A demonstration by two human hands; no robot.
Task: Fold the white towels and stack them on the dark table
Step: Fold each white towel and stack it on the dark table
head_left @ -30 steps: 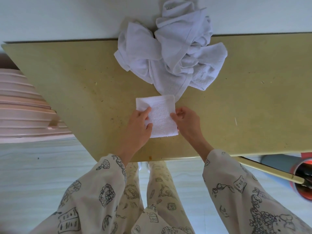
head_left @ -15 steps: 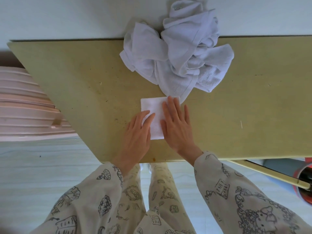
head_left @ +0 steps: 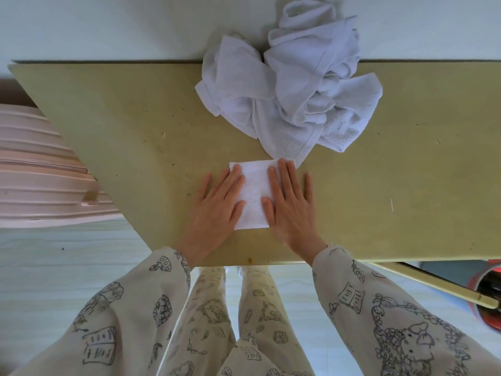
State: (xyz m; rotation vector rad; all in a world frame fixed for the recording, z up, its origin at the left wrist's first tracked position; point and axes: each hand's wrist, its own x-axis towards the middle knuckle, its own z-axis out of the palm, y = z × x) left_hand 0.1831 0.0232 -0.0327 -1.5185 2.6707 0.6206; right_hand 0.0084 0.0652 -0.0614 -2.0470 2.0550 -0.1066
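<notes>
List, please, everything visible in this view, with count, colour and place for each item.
folded towel: one, white, near table edge, under both hands
towel heap: one crumpled pile, white, far table edge; number of towels unclear
table: one, yellowish top
ribbed object: one, pink, left of table
container: one, red, lower right, partly cut off
left hand: flat, pressing towel's left side
right hand: flat, pressing towel's right side
sleeves: two, cream, printed

Folded white towel (head_left: 254,196): small flat rectangle, terry texture, near table's (head_left: 130,131) front edge, about mid-width; both side edges hidden under flat palms; heap of unfolded white towels (head_left: 291,96): crumpled, piled against table's back edge, lowest tip touching folded towel's far right corner.
</notes>
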